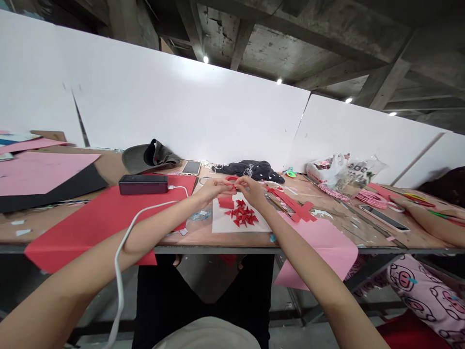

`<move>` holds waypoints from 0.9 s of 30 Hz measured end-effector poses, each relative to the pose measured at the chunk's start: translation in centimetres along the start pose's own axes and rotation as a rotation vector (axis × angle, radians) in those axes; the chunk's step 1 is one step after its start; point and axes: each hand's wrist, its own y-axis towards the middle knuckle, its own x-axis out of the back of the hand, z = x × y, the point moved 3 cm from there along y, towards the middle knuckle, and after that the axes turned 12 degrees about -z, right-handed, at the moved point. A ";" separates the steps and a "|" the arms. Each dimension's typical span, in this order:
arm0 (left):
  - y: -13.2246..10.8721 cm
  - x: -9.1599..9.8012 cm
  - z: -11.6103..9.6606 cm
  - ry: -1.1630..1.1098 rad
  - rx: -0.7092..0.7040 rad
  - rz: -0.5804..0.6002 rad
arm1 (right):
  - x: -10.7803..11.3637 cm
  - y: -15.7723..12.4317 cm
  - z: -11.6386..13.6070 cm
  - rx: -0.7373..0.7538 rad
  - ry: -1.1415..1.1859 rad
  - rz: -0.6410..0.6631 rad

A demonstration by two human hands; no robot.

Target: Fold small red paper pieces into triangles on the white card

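Pinching small red paper piece [231, 179] between left hand [214, 189] and right hand [251, 190], both hands grasping it above counter [327, 228]; folded red paper stars [241, 214] on white sheet [221, 221] at 6 o'clock; red paper block [225, 202] at 7 o'clock; black power bank [143, 184] at 9 o'clock.

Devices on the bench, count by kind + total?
Smartphones: 2
Black power bank: 1
Total: 3
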 end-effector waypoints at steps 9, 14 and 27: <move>0.5 0.4 -0.2 -0.040 0.061 0.032 | 0.5 0.0 0.5 0.097 0.078 -0.002; 0.8 0.8 -0.1 -0.034 0.071 0.034 | 0.4 0.0 0.3 0.057 0.087 0.043; 0.9 1.0 0.3 -0.122 0.103 0.006 | 0.2 0.2 -0.4 -0.258 0.270 -0.001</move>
